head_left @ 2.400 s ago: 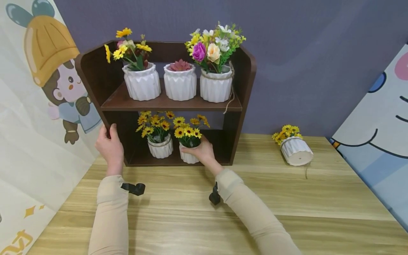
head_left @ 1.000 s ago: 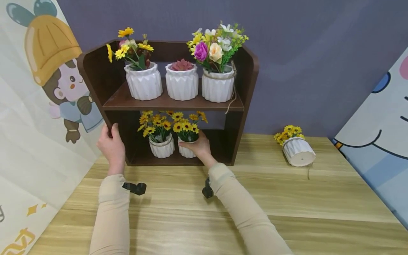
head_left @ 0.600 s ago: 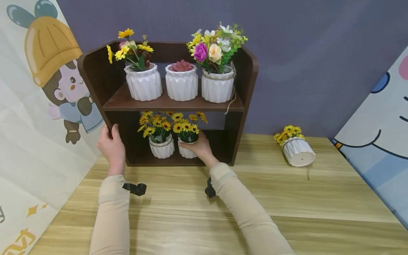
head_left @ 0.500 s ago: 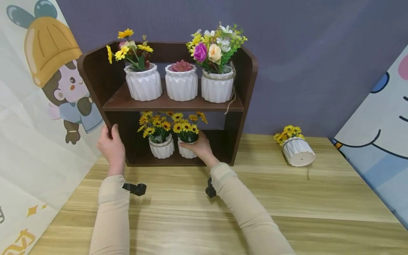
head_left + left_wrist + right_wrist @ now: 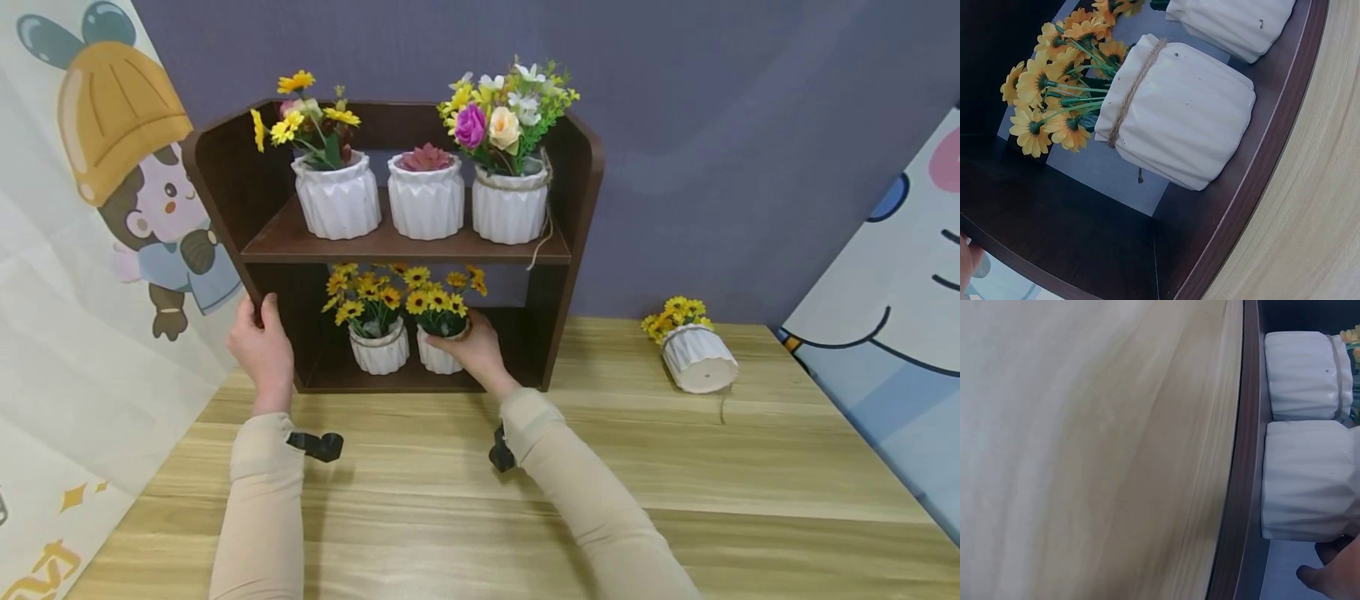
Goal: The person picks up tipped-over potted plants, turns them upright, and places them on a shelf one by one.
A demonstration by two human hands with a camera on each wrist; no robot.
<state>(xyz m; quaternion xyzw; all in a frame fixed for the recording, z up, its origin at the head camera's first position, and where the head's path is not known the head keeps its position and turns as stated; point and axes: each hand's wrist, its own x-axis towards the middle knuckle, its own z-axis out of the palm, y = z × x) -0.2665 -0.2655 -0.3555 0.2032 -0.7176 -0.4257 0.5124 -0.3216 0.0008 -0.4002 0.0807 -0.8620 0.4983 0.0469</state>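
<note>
A dark brown two-tier shelf (image 5: 405, 248) stands on the table, and my left hand (image 5: 262, 343) grips its left side panel. On the lower tier are two white fluted pots of yellow daisy-like flowers. My right hand (image 5: 477, 346) is at the right-hand flowerpot (image 5: 437, 357), thumb across its front near the rim and fingers at its right side. In the right wrist view some fingertips (image 5: 1310, 575) show beside this pot. Close to its left stands the other flowerpot (image 5: 379, 353), with twine round its neck, seen large in the left wrist view.
The upper tier bears a pot of mixed yellow flowers (image 5: 337, 200), a red succulent pot (image 5: 426, 200) and a rose bouquet pot (image 5: 510, 208) with hanging twine. Another yellow-flowered pot (image 5: 699, 358) lies on its side on the table (image 5: 420, 500) at right.
The right-hand flowerpot has shifted slightly left, closer to its neighbour, and stands upright. My right hand has since drawn back a little to the right. My left hand has stayed on the panel.
</note>
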